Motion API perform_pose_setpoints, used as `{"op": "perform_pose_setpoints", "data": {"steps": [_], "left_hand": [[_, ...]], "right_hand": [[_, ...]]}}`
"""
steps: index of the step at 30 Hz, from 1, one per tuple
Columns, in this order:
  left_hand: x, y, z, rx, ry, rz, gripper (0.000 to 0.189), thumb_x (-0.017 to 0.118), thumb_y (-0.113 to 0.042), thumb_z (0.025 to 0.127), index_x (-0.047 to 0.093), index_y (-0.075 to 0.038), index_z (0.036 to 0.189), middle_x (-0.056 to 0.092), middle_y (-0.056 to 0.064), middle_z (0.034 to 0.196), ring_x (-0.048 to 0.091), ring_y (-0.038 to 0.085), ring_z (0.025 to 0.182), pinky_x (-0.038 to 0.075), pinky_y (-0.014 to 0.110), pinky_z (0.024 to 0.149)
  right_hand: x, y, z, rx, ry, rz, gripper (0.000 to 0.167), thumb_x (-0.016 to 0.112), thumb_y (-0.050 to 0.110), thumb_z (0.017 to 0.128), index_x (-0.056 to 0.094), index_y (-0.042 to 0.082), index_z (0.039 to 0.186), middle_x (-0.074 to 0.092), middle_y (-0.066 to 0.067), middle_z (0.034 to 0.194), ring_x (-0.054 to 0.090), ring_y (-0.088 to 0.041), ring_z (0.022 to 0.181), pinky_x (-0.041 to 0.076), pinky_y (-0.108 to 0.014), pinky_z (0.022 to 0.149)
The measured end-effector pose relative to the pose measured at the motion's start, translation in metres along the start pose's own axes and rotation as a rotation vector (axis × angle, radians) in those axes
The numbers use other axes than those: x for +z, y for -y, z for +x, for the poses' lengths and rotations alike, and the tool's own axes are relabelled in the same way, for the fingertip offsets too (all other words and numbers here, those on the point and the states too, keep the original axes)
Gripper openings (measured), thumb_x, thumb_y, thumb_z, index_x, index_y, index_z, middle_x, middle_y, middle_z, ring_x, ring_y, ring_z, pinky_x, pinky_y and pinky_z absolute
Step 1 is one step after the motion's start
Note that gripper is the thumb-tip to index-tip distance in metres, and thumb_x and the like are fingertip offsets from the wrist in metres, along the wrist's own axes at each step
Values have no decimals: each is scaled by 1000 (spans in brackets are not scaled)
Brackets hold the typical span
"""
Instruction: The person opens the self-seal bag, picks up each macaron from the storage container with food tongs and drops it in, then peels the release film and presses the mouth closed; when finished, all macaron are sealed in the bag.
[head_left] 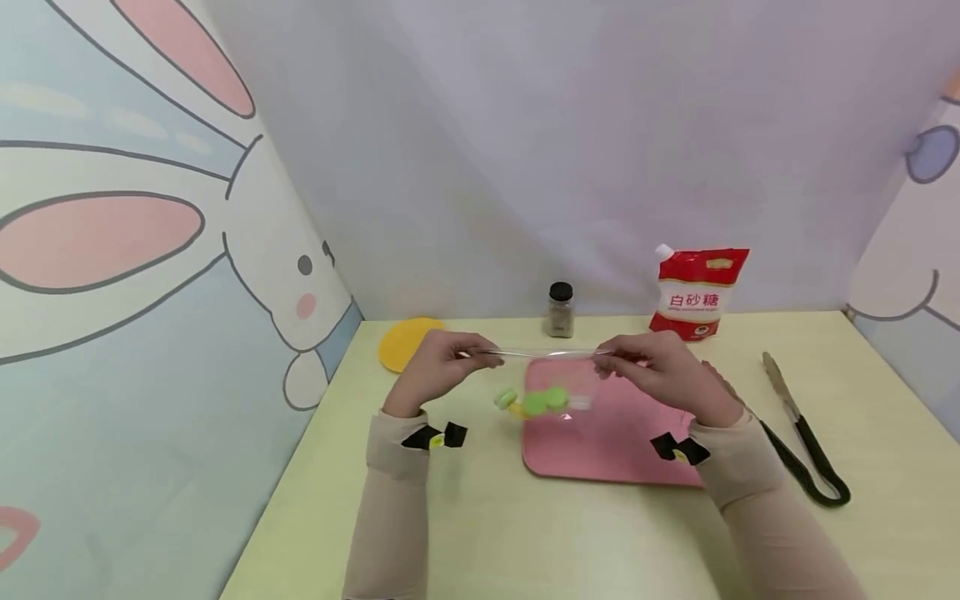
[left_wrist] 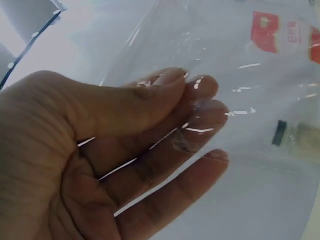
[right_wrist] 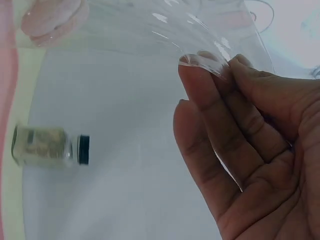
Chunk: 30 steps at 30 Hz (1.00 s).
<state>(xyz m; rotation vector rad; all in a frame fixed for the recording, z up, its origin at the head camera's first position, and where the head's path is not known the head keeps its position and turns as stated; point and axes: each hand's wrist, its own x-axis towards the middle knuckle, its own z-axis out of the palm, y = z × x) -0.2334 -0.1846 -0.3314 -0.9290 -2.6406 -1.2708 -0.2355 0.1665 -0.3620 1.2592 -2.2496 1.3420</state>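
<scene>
Both hands stretch a clear plastic bag (head_left: 551, 353) between them by its upper edge, above the left part of a pink tray (head_left: 600, 454). My left hand (head_left: 442, 367) pinches one corner between thumb and fingers; in the left wrist view the film (left_wrist: 235, 95) passes over the fingertips. Opposite it, my right hand (head_left: 660, 367) pinches the other corner. Small green macarons (head_left: 535, 404) and something yellow (head_left: 517, 410) appear low in the bag, blurred. A pink macaron (right_wrist: 55, 20) shows through film in the right wrist view; whether it lies inside the bag I cannot tell.
Behind the hands stand a black-capped glass jar (head_left: 560, 315) and a red and white sugar pouch (head_left: 697, 292). Tongs (head_left: 783, 450) with black handles lie right of the tray, partly behind the right arm. A yellow disc (head_left: 397, 346) lies at the back left.
</scene>
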Motion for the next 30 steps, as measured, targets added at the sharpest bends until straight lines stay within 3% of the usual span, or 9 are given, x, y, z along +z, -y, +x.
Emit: {"op": "perform_pose_setpoints", "data": {"steps": [6, 10, 13, 16, 18, 21, 25, 30], "left_hand": [[-36, -5, -32, -164, 47, -28, 9, 76, -19, 91, 80, -16, 98, 76, -6, 91, 72, 13, 83, 58, 33, 77], [-53, -4, -49, -298, 123, -100, 10, 73, -13, 93, 79, -10, 101, 77, 2, 93, 73, 23, 87, 58, 36, 79], [-58, 7, -53, -388, 188, -141, 12, 70, -11, 94, 76, -6, 103, 76, 7, 96, 72, 28, 89, 59, 40, 78], [-53, 33, -46, -452, 219, -102, 12, 69, -12, 96, 75, -5, 104, 75, 8, 96, 71, 29, 88, 59, 42, 77], [-45, 52, -38, -481, 202, -22, 14, 68, -14, 97, 74, -6, 106, 74, 8, 96, 70, 29, 87, 58, 43, 77], [-32, 72, -25, -513, 124, 177, 16, 67, -20, 97, 75, -11, 108, 74, 4, 99, 69, 25, 88, 55, 44, 80], [-19, 76, -17, -596, 8, 418, 18, 70, -28, 95, 77, -19, 109, 75, -3, 104, 68, 22, 97, 52, 48, 81], [-4, 78, -12, -676, -107, 516, 17, 72, -31, 93, 79, -24, 106, 67, 6, 121, 64, 27, 98, 52, 47, 68]], "right_hand": [[34, 6, 21, 9, 85, 125, 18, 69, 3, 95, 75, 14, 107, 74, 2, 86, 70, -9, 75, 58, -30, 66], [55, 4, 31, 34, 168, 241, 15, 66, 7, 98, 75, 13, 108, 75, -1, 87, 72, -14, 76, 59, -37, 66], [70, -3, 38, 103, 233, 314, 11, 65, 13, 99, 75, 14, 103, 75, -2, 86, 72, -21, 77, 59, -44, 68], [87, -18, 43, 226, 256, 325, 11, 64, 15, 101, 74, 12, 100, 75, -5, 85, 72, -29, 79, 58, -48, 71], [98, -30, 47, 318, 222, 303, 13, 63, 16, 101, 74, 9, 100, 74, -6, 85, 72, -35, 81, 58, -49, 73], [111, -47, 50, 436, 114, 263, 17, 62, 15, 102, 73, 2, 102, 74, -9, 86, 72, -35, 82, 59, -47, 75], [118, -58, 53, 508, 22, 246, 19, 63, 13, 101, 72, -4, 104, 73, -11, 86, 73, -33, 81, 59, -48, 75], [115, -61, 52, 519, 29, 121, 26, 63, 18, 101, 69, -3, 115, 74, -11, 92, 73, -31, 87, 58, -46, 79]]}}
